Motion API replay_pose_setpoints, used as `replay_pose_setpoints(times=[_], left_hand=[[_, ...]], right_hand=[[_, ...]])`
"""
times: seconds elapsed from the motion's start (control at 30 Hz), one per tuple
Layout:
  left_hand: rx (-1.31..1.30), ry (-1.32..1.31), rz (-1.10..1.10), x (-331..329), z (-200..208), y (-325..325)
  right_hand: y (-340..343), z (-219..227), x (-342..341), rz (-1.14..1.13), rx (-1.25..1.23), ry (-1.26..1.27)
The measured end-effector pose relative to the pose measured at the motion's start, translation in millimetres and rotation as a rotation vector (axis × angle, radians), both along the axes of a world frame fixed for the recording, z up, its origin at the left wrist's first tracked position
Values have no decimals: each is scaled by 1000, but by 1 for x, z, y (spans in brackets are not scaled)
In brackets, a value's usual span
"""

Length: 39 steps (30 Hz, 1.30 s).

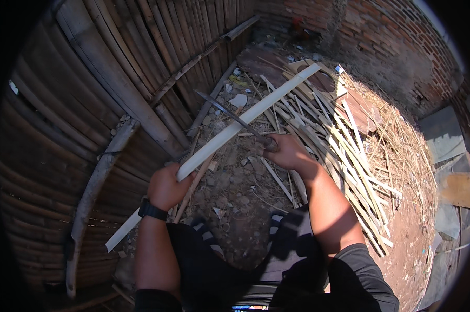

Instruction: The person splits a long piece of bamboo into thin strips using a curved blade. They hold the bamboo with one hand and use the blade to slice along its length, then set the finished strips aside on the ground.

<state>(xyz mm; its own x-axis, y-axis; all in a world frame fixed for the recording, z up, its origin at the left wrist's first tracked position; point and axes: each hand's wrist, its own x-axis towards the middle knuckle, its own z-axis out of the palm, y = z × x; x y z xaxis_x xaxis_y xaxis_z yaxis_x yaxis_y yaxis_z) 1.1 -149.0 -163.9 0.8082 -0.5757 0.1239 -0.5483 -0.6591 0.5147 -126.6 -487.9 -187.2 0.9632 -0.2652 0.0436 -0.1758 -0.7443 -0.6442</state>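
Your left hand (167, 187) has its fingers curled round the pale strip (261, 109), which slants from lower left to upper middle of the frame; your right hand (286, 152) has its fingers wrapped round the handle of the knife (219, 105). The blade crosses behind the strip; contact is unclear. Should it skid toward lower left, it could cut your left hand; a loose grip could let the strip twist.

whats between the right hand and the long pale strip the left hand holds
In the head view, part of a long blade, its handle in the right hand, spans that stretch up to the pale strip; stony ground shows below.
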Motion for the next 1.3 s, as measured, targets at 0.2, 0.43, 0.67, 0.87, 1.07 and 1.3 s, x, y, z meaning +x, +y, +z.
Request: replay_pose_setpoints(times=[0.2,0.43,0.67,0.87,1.07,1.3], left_hand=[[-32,1,-43,-4,4,0],[-12,10,-7,-1,-2,0],[4,87,-52,-2,7,2],[50,-15,13,2,2,4],[59,33,-22,-8,14,3],[-37,10,-42,6,-7,2]], right_hand=[[-16,8,-4,-72,74,92],[1,2,0,23,-20,61],[-31,-4,-6,-102,122,63],[-8,-5,-1,-39,-42,53],[-25,7,-9,-11,44,38],[-29,-13,-1,-133,-122,-17]])
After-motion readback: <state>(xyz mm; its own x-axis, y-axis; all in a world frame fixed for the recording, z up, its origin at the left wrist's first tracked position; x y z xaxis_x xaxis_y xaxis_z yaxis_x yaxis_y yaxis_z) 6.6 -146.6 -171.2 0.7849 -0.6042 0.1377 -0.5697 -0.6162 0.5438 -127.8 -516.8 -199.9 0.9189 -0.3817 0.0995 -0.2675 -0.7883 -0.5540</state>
